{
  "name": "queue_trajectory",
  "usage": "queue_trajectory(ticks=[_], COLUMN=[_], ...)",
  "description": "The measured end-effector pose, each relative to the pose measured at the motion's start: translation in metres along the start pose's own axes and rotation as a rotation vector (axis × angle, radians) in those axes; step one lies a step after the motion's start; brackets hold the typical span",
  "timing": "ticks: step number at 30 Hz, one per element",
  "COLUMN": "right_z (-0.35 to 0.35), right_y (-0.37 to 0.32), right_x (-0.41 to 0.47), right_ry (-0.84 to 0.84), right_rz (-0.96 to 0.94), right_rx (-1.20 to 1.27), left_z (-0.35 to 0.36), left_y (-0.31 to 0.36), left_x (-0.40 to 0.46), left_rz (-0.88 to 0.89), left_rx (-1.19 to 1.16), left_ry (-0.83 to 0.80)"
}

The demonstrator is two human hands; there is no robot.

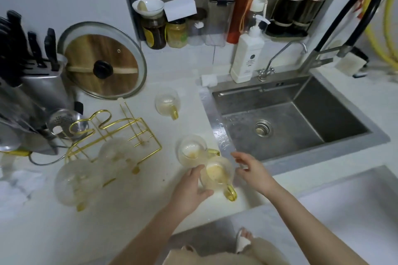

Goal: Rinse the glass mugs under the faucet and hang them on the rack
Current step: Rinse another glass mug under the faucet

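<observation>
The white tabletop (133, 217) carries everything, and the steel sink (286, 118) is set into it on the right, with the tall faucet (353, 34) arching above its far corner. On the left stands the gold rack (120, 135); two or three glass mugs seem to hang at its near side already, but they are blurred. Three more mugs stand apart from the rack: the far mug (167, 103) near the sink's back corner, the middle mug (192, 150), and touching it the near mug (218, 175), upright, with its yellow handle pointing toward the person. The left hand (191, 189) holds this near mug by the wall, its grip curled around the glass. The right hand (252, 170) hovers just beside the mug on the sink side, fingers spread and grasping nothing. I judge the mug must travel right and away, toward the faucet
</observation>
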State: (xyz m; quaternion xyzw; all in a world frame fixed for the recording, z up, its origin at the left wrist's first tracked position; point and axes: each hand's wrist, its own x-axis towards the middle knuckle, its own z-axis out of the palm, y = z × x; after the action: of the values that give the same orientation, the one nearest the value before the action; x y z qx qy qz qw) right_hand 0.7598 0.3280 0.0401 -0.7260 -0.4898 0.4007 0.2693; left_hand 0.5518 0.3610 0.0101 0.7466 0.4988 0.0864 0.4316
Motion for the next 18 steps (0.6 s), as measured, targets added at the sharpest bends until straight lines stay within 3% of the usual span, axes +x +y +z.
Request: queue_trajectory(ticks=[5,12,18], right_z=[0.002,-0.018,-0.085], right_y=[0.024,0.043,0.067], right_x=[0.001,0.008,0.004], right_ry=[-0.321,-0.374,-0.311], right_rz=[0.012,-0.017,-0.116], right_rx=[0.095,0.232,0.278], left_z=[0.018,0.05,0.072], left_y=[0.007,0.011,0.082], left_x=[0.008,0.013,0.025], left_rz=[-0.058,-0.136,-0.122], left_rx=[-0.044,-0.24,-0.397], left_ry=[0.035,0.203,0.257])
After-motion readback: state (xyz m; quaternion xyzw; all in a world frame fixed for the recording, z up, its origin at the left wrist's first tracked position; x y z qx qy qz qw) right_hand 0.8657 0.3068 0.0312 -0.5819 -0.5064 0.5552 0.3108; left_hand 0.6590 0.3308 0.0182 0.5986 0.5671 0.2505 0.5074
